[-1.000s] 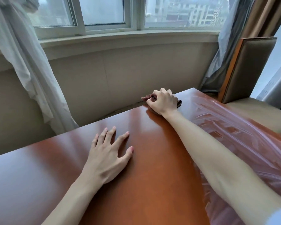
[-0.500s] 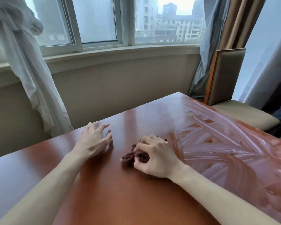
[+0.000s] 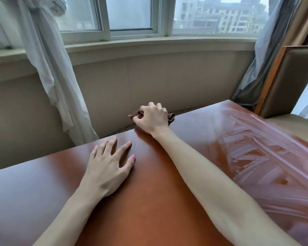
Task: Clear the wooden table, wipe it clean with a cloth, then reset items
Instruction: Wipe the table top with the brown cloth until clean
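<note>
Cloth (image 3: 171, 116) bunched in my right hand (image 3: 152, 118) at the desk (image 3: 149, 201) edge; I'm bracing with my flat left hand (image 3: 107, 170), needing overlapping strokes toward the dry side.

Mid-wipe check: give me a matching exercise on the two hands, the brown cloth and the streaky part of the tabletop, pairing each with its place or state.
Things:
1. left hand
2. right hand
3. crumpled brown cloth
4. wet wipe streaks

Places or states:
A. bunched at the far edge of the reddish-brown wooden table
B. flat on the wood, fingers spread
C. across the table's right part
D. gripping the cloth

Pairs: 1-B, 2-D, 3-A, 4-C
</note>
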